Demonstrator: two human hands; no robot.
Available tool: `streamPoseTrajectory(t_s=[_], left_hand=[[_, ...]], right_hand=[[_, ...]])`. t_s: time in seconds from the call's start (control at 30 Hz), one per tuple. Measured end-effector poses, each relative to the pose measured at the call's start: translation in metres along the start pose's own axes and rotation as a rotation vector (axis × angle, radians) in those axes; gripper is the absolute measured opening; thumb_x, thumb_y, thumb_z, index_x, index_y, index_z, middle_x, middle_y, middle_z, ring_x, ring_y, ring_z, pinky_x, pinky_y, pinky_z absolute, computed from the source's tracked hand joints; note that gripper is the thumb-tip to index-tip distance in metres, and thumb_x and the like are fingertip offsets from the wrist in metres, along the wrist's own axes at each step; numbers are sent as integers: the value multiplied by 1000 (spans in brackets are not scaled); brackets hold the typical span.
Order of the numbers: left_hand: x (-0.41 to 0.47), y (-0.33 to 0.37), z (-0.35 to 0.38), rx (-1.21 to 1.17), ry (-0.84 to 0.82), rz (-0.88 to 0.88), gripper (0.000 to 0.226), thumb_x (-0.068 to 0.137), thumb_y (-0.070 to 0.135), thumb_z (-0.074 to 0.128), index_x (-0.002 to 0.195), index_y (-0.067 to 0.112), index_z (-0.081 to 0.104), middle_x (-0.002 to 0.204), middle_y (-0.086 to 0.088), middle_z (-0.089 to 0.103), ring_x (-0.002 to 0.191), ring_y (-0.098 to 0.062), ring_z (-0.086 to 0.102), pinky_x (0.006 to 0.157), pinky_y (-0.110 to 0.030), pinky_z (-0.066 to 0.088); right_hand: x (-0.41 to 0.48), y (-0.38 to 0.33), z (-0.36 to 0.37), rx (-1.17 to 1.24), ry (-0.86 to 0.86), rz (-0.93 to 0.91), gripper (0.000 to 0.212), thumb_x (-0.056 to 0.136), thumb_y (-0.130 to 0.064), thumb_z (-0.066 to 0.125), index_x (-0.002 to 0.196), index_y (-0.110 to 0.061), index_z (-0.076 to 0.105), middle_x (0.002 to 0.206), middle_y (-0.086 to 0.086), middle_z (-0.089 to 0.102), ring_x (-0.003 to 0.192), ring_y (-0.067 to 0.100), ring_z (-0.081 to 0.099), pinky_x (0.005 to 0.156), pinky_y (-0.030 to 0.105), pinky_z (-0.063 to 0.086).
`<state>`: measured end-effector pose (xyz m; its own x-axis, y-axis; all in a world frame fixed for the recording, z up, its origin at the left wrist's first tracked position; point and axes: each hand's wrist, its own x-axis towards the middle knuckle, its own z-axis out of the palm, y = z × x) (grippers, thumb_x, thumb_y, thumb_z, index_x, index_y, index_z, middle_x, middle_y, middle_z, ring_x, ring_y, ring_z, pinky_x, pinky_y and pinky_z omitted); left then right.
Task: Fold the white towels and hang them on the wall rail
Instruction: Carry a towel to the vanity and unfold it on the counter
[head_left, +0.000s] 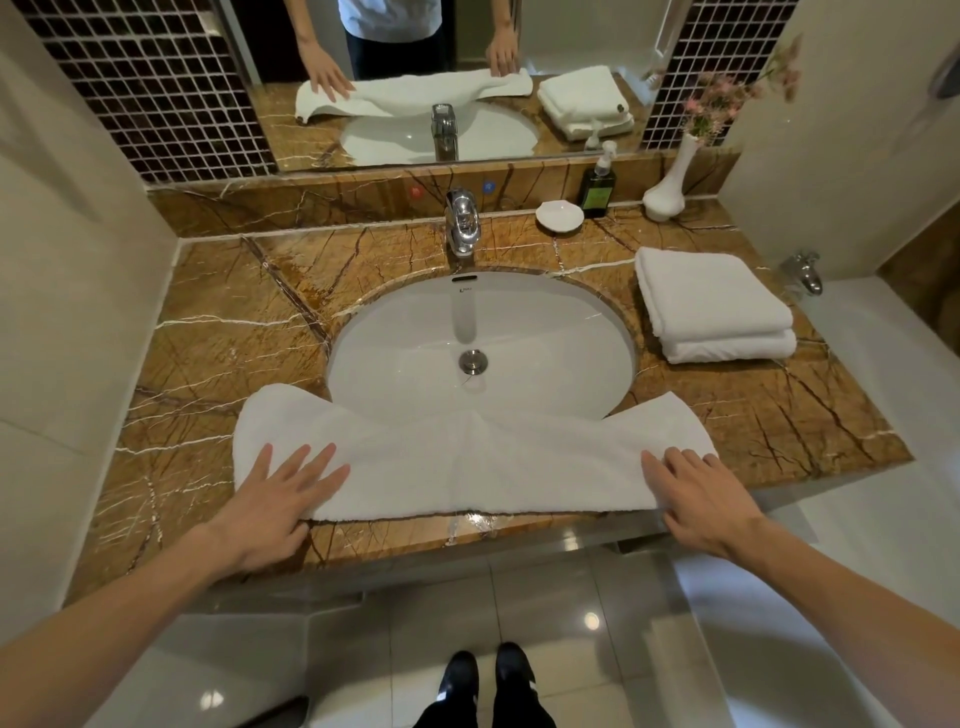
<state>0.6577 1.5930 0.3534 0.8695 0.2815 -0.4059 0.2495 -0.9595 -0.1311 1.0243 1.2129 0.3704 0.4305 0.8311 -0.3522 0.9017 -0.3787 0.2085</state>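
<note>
Looking down on a bathroom vanity. A long white terry towel (467, 467) lies folded into a narrow strip along the front edge of the brown veined marble desk (218, 332), in the lower middle of the frame. The middle of its far edge covers the near rim of the oval white sink basin (415, 358). The left hand (270, 499) lies flat on the strip's left end, lower left of centre, with its fingers straight and spread. The heel of its palm reaches past the towel's near edge onto the desk, and its grip is apart, clasping nothing. The right hand (701, 499) presses flat on the strip's right end, lower right of centre, fingers straight and close together; its grip is likewise apart. A stack of 2 folded white towels (711, 306) sits on the desk right of the basin, at centre right, well apart from the strip. Behind the basin stands a chrome tap (461, 221). To its right, near the back of the desk, are a small white dish (559, 214), a dark pump bottle (597, 189) and a white vase (667, 192) holding pink flowers. A wall mirror (571, 47) across the top of the frame reflects the hands and towels. At the bottom edge, 2 black shoes (485, 670) stand on pale glossy floor tiles (363, 649).
</note>
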Motion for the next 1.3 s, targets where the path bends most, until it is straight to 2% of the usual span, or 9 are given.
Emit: streamPoseTrajectory(t_s=[0.1, 0.3, 0.43, 0.53, 0.67, 0.83, 1.03, 1.17, 1.3], left_hand=[[2, -7, 0, -61, 12, -22, 66, 89, 44, 26, 151, 32, 5, 156, 0, 13, 144, -25, 16, 109, -38, -25], [18, -4, -6, -121, 84, -228, 66, 88, 51, -5, 151, 32, 1, 160, -7, -2, 146, -26, -10, 102, -39, -33], [36, -2, -12, -162, -15, -400, 54, 99, 38, 12, 151, 34, -3, 157, -15, -17, 143, -35, -18, 110, -60, -9], [44, -2, -16, -195, -62, -412, 55, 100, 39, 17, 149, 36, -7, 155, -14, -25, 141, -36, -23, 110, -63, -5], [48, -13, -20, -208, -116, -387, 64, 97, 48, 26, 150, 33, -8, 156, -13, -21, 144, -34, -16, 112, -61, 5], [60, -40, -32, -210, -72, -388, 62, 98, 48, 25, 151, 28, -1, 159, -8, -6, 146, -30, -7, 115, -55, 1], [79, -61, -42, -169, -159, -323, 70, 97, 32, 41, 151, 26, -2, 159, -1, 10, 145, -25, 10, 116, -56, 6], [80, -64, -42, -100, -153, -324, 66, 91, 46, 51, 147, 24, 24, 148, 0, 36, 137, -21, 31, 113, -51, 14], [76, -74, -46, -75, -178, -354, 43, 78, 61, 59, 108, 31, 55, 104, 13, 62, 98, -10, 54, 99, -39, 29]], right_hand=[[7, 1, -5, 34, 49, 24, 38, 84, -40, 44, 117, -21, 43, 104, 3, 53, 83, 15, 46, 78, 29, 44], [29, -4, -23, 21, 173, 48, 33, 83, -37, 52, 107, -16, 58, 106, 8, 57, 87, 20, 53, 77, 33, 47], [45, -14, -28, 70, 180, 36, 49, 82, -30, 57, 126, -8, 55, 138, 23, 47, 117, 36, 53, 92, 44, 49], [53, -22, -21, 102, 102, -25, 60, 95, -35, 40, 149, -12, 28, 156, 18, 22, 142, 33, 27, 111, 45, 30], [54, -27, -11, 144, -13, -11, 62, 100, -41, 24, 153, -16, 1, 161, 11, 7, 147, 27, 9, 117, 42, 15], [62, -28, -19, 230, 59, 29, 66, 91, -48, 6, 141, -17, 36, 151, 11, 34, 139, 25, 31, 114, 39, 23], [107, -23, -30, 475, 31, 68, 45, 103, -30, 28, 143, -15, 39, 146, 8, 44, 133, 23, 41, 110, 35, 30], [129, -17, -35, 431, -144, 67, 44, 102, -24, 28, 145, -19, 37, 138, 8, 52, 124, 25, 49, 103, 34, 36], [139, -18, -35, 415, -223, 88, 46, 101, -31, 29, 146, -22, 33, 143, 6, 48, 130, 24, 43, 111, 39, 23]])
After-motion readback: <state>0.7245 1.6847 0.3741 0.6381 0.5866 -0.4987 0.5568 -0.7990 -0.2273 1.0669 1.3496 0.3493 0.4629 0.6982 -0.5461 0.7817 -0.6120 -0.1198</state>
